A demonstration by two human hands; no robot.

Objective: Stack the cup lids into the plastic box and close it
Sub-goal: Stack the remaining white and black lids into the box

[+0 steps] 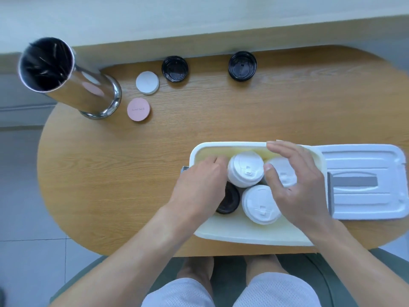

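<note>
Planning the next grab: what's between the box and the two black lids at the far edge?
Only bare tabletop separates the box from both black lids, in the head view.

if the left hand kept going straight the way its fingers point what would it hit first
Probably the back white lid stack: the left hand reaches up and right inside the plastic box, fingertips already beside or touching that stack. Depth is unclear.
</note>
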